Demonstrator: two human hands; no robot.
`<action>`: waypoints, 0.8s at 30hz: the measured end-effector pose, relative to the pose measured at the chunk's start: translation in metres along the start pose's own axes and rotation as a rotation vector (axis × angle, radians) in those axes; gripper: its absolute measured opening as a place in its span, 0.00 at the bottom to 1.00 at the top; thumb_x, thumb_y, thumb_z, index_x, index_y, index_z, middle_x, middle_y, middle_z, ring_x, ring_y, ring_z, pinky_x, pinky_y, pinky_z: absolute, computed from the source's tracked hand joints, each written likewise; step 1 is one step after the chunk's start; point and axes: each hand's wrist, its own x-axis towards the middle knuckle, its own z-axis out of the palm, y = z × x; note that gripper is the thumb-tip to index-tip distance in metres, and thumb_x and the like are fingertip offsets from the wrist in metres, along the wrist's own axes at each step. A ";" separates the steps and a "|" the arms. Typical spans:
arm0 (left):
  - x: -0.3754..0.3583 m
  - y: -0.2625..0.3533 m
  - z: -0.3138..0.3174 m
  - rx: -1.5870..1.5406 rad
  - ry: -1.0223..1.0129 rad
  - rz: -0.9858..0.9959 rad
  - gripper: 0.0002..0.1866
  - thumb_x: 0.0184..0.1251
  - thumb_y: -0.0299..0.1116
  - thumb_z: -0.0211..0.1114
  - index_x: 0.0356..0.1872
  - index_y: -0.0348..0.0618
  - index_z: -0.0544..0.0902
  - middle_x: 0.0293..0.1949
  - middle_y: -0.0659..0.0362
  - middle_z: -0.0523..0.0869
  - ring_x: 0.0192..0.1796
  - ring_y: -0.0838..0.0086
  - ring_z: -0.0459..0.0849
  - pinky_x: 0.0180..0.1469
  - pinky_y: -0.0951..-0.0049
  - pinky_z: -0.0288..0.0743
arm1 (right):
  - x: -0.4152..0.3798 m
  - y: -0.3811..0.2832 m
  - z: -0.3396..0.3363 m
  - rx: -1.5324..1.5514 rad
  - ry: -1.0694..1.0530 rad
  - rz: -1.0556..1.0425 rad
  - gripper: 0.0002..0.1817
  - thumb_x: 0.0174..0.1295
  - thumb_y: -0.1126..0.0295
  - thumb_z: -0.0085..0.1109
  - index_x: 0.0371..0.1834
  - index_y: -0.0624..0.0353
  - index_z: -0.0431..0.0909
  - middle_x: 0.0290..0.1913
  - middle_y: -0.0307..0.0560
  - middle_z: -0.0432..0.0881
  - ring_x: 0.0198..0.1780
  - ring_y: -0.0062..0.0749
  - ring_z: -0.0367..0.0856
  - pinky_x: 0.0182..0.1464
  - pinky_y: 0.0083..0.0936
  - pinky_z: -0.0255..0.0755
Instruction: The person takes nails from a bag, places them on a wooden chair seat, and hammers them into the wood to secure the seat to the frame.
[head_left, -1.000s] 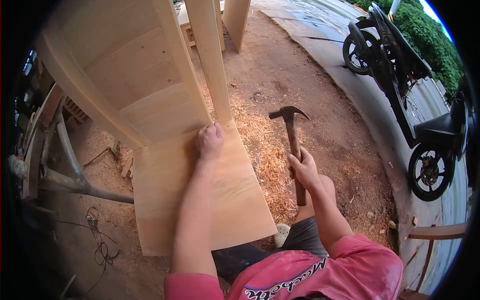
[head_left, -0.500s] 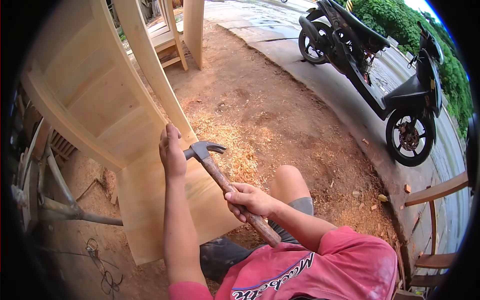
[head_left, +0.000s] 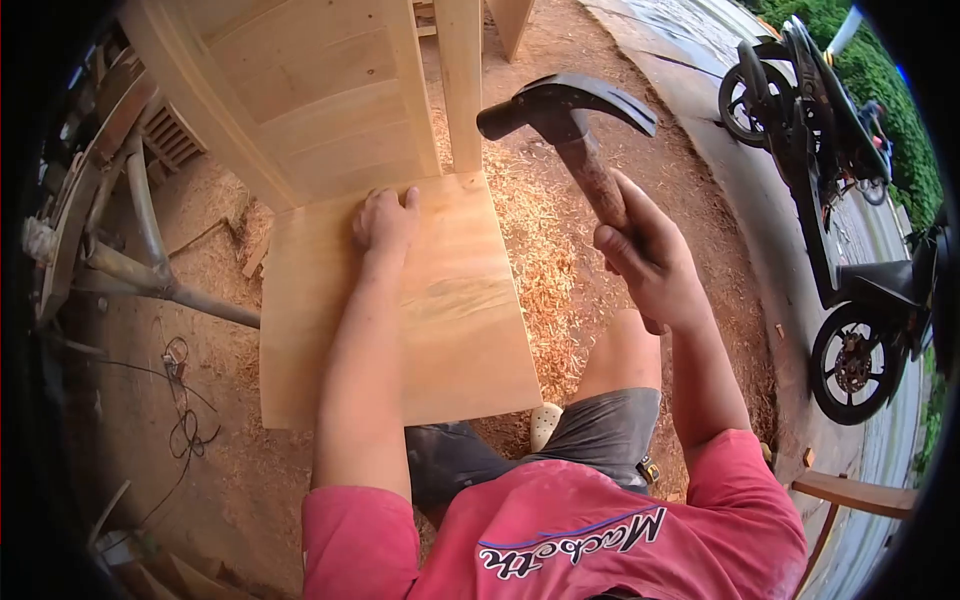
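Note:
A claw hammer is raised to the right of the wooden seat panel, its dark head up and its brown handle in my right hand. My left hand rests near the back edge of the panel, close to the upright panelled backrest. Its fingers are bent and pressed together; anything under them is hidden. An upright wooden post meets the seat's back right corner.
Wood shavings cover the ground right of the seat. Motorbikes stand at the right. A metal frame is at the left, with a thin cable below it. A curved wooden piece lies at lower right.
My right hand has lifted the hammer up and to the right. My left hand has moved from beside the hammer head down onto the seat panel. The view has turned.

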 end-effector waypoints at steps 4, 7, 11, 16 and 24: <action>0.006 0.002 0.006 0.030 -0.049 -0.015 0.28 0.71 0.57 0.57 0.41 0.39 0.88 0.50 0.48 0.87 0.56 0.53 0.83 0.60 0.52 0.74 | 0.041 0.017 0.015 -0.288 -0.005 -0.198 0.33 0.68 0.73 0.60 0.77 0.49 0.64 0.47 0.62 0.84 0.44 0.43 0.86 0.51 0.31 0.76; 0.007 0.001 0.006 0.043 -0.068 -0.003 0.26 0.72 0.55 0.56 0.38 0.39 0.89 0.49 0.49 0.88 0.55 0.52 0.84 0.60 0.52 0.75 | 0.066 0.055 0.035 -0.532 -0.136 -0.014 0.31 0.69 0.67 0.58 0.75 0.30 0.66 0.43 0.66 0.82 0.46 0.61 0.81 0.47 0.49 0.72; 0.006 0.002 0.010 0.009 -0.013 -0.002 0.26 0.73 0.55 0.55 0.38 0.39 0.89 0.48 0.49 0.88 0.54 0.52 0.84 0.59 0.52 0.75 | 0.081 0.061 0.044 -0.604 -0.202 0.061 0.30 0.69 0.66 0.58 0.75 0.30 0.67 0.47 0.64 0.83 0.48 0.61 0.82 0.49 0.48 0.73; 0.004 0.001 0.010 0.038 0.022 0.036 0.24 0.71 0.51 0.58 0.34 0.38 0.90 0.46 0.49 0.88 0.49 0.54 0.86 0.55 0.55 0.78 | 0.078 0.023 0.023 -0.222 0.228 -0.403 0.31 0.71 0.75 0.55 0.78 0.57 0.63 0.39 0.43 0.86 0.33 0.18 0.79 0.36 0.17 0.74; 0.006 0.003 0.007 0.064 0.056 0.043 0.24 0.71 0.51 0.58 0.33 0.39 0.90 0.44 0.48 0.89 0.49 0.53 0.86 0.54 0.56 0.78 | 0.096 0.050 0.035 -0.760 -0.333 0.226 0.31 0.69 0.70 0.60 0.75 0.33 0.68 0.55 0.60 0.84 0.54 0.53 0.85 0.55 0.42 0.77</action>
